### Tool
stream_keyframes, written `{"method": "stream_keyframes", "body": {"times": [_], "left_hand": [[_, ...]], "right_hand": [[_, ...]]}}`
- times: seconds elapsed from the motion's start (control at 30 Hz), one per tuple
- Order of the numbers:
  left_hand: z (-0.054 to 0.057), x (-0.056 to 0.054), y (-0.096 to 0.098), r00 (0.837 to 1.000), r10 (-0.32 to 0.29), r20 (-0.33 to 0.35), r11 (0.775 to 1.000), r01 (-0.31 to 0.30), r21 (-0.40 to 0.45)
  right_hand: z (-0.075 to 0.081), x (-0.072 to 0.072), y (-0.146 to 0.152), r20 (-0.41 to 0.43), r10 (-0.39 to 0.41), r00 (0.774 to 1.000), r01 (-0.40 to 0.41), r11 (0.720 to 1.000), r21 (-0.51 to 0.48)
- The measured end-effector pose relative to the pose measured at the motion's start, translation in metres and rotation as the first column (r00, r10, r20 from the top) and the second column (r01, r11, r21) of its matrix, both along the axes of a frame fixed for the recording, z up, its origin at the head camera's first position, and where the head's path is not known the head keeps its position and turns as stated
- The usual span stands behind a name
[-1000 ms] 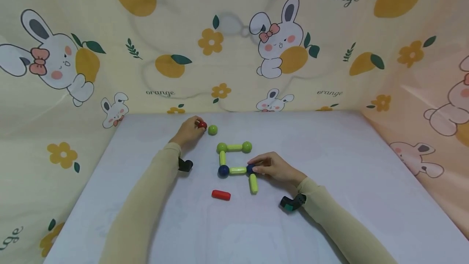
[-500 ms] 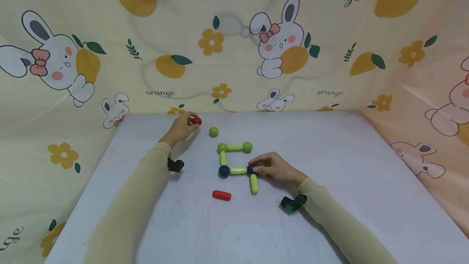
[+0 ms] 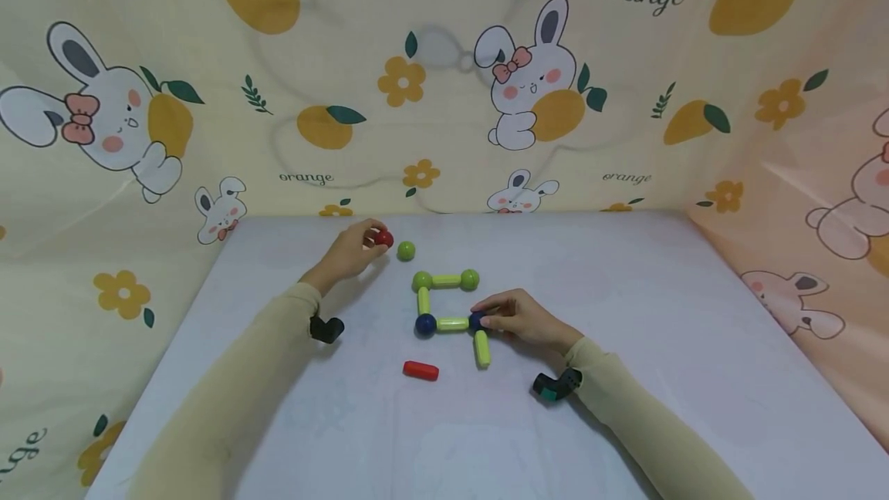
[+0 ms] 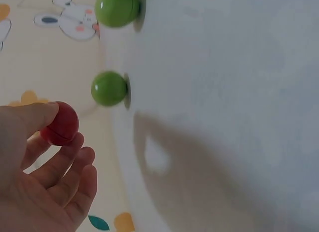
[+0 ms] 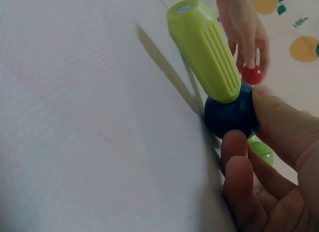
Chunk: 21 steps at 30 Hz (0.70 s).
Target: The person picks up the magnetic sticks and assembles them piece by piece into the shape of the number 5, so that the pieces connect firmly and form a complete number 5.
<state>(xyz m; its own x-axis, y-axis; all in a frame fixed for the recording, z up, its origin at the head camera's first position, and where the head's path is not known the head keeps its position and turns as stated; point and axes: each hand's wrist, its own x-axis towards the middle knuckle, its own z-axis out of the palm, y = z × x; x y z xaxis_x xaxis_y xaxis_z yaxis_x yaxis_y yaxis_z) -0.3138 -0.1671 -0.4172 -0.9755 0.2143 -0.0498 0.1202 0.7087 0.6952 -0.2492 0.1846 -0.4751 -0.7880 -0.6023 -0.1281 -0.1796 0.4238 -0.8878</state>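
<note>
My left hand (image 3: 349, 251) pinches a red ball (image 4: 65, 125) between thumb and fingertips, held above the table, as its shadow in the left wrist view shows. Just right of it a loose green ball (image 3: 406, 251) sits on the table. My right hand (image 3: 525, 321) grips a dark blue ball (image 5: 232, 114) at the right corner of a joined shape. From that ball a yellow-green rod (image 3: 482, 349) points towards me, and another rod (image 3: 453, 325) leads left to a second blue ball (image 3: 426, 325). Further rods and green balls (image 3: 421, 281) form the shape's far side.
A loose red rod (image 3: 420, 370) lies on the white table (image 3: 444, 438), nearer to me than the joined shape. A printed cloth (image 3: 430, 122) with rabbits and oranges stands round the back and sides. A black wrist camera (image 3: 326, 329) hangs at the left sleeve.
My left hand, with the red ball, moves left and away, then comes back right towards the loose green ball. Its forearm ends further left. The right hand and the joined shape stay put.
</note>
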Motion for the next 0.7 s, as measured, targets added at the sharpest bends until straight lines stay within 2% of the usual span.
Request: {"method": "stream_keyframes", "body": {"times": [0.4, 0.7], "left_hand": [[0.008, 0.023, 0.021, 0.99, -0.113, -0.088, 0.994, 0.113, 0.001], [0.016, 0.04, 0.039, 0.981, -0.168, -0.092, 0.985, 0.17, 0.013]], "right_hand": [[0.0, 0.001, 0.001, -0.007, 0.008, 1.0, -0.008, 1.0, -0.007], [0.001, 0.0, 0.0, -0.001, 0.007, 1.0, -0.007, 1.0, -0.004]]}}
